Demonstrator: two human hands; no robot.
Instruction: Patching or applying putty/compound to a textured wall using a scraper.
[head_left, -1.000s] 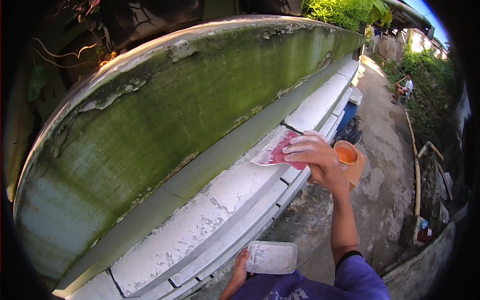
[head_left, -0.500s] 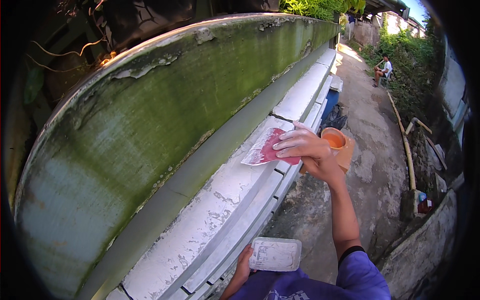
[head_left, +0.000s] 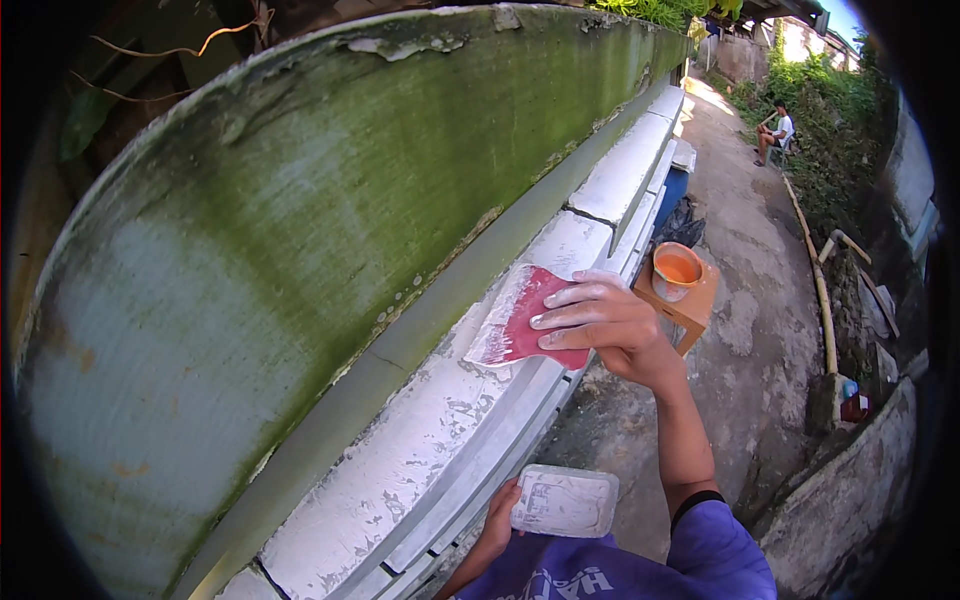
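Note:
My right hand point(head_left: 608, 325) is closed on a red putty spreader point(head_left: 528, 325) with white paste smeared over its wide edge. That edge lies against the white-coated ledge point(head_left: 395, 455) along the wall. White paste also coats my right fingertips. Lower down, my left hand point(head_left: 503, 508) grips the side of a shallow rectangular tray point(head_left: 567, 500), whose inside is smeared with whitish paste. The ledge's coat is patchy, with grey spots below the spreader, and a dark joint point(head_left: 592, 215) crosses it farther up.
A mossy green curved wall point(head_left: 330, 190) rises at the left. Beyond my right hand, an orange bucket point(head_left: 677, 270) stands on a light-brown box point(head_left: 700, 305). A concrete path point(head_left: 745, 270) runs away, with a bamboo pole point(head_left: 815, 270) alongside and a seated person point(head_left: 775, 135) far off.
The spreader and my right hand have slid along the ledge toward me, slightly left and down in view. The view has shifted a little, showing more of the bucket and box.

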